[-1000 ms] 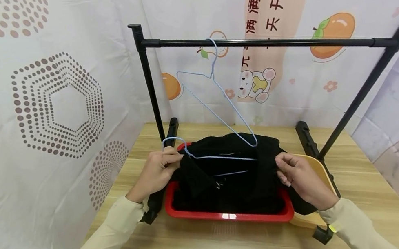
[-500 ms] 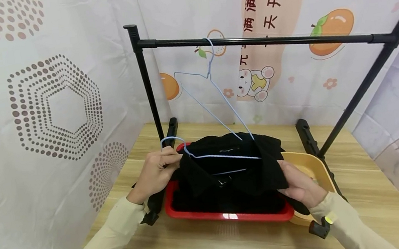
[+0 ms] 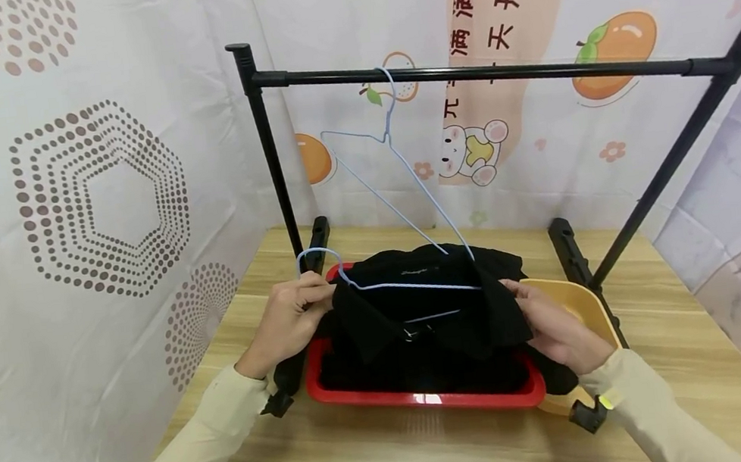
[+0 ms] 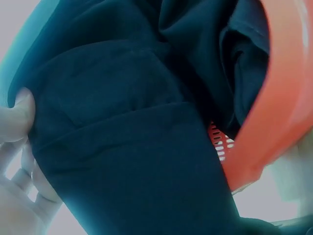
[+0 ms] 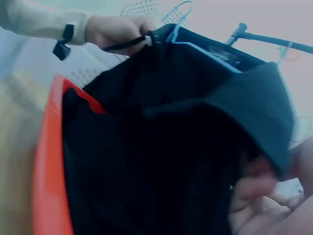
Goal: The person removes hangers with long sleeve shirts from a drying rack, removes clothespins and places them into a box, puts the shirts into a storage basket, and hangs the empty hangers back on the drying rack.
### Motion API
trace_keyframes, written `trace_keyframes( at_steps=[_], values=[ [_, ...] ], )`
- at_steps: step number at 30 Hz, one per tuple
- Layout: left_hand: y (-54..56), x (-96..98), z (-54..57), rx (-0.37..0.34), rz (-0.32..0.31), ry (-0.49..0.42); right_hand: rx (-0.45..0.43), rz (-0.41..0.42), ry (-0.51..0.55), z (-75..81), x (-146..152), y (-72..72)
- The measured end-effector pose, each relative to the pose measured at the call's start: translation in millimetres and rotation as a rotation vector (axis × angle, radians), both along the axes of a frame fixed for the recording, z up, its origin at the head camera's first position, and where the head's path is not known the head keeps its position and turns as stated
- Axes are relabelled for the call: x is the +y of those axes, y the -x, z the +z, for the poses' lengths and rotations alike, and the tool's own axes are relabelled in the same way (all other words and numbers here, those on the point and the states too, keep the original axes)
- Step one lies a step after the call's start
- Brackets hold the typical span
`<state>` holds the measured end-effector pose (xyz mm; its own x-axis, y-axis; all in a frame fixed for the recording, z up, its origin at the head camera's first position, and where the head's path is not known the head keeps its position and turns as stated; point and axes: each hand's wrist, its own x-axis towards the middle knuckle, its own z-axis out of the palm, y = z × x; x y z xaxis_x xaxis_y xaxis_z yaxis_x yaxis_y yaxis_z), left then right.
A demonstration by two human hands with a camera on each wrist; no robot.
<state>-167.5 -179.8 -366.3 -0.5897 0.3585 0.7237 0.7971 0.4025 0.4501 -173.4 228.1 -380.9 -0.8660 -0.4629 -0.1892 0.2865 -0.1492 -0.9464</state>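
A black garment (image 3: 453, 351) with a pale label inside its back edge and a small metal fastener lies bunched over a red basket (image 3: 431, 399). A light blue wire hanger (image 3: 411, 286) sits inside its opening, hook toward the left. My left hand (image 3: 291, 318) pinches the garment's left edge beside the hook; in the left wrist view the thumb (image 4: 22, 115) presses on the cloth. At the opposite side my right hand (image 3: 556, 328) holds the right flap, which covers that end of the hanger. Cloth hides some of its fingers.
A black rack with a crossbar (image 3: 496, 71) stands behind the basket, its feet on the wooden table (image 3: 369, 460). Another blue hanger (image 3: 387, 124) hangs from the bar, its lower corner behind the garment. A yellow basin (image 3: 581, 302) sits right of the basket.
My right hand has taken the garment's right flap and spread it forward over the hanger's end, then lifted slightly. The left hand has kept its place. The hanging hanger's lower corner became covered.
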Motion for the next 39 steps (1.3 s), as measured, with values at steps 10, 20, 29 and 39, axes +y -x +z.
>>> trace_keyframes(
  at_steps=[10, 20, 29, 39],
  values=[
    [3.6, 1.4, -1.3, 0.016, 0.031, -0.004, 0.434, -0.108, -0.591, 25.1, 6.5, -13.1],
    [-2.4, 8.1, -0.6, 0.007, 0.044, 0.022, 0.821, -0.325, -1.084, 25.9, -16.9, -27.4],
    [-4.4, 9.4, 0.3, 0.019, 0.038, 0.033, 0.944, -0.389, -1.151, 18.2, -23.3, -25.9],
    [-5.6, 3.8, 1.9, 0.004, 0.018, 0.025, 0.766, -0.324, -0.783, 9.2, 0.1, -15.1]
  ],
)
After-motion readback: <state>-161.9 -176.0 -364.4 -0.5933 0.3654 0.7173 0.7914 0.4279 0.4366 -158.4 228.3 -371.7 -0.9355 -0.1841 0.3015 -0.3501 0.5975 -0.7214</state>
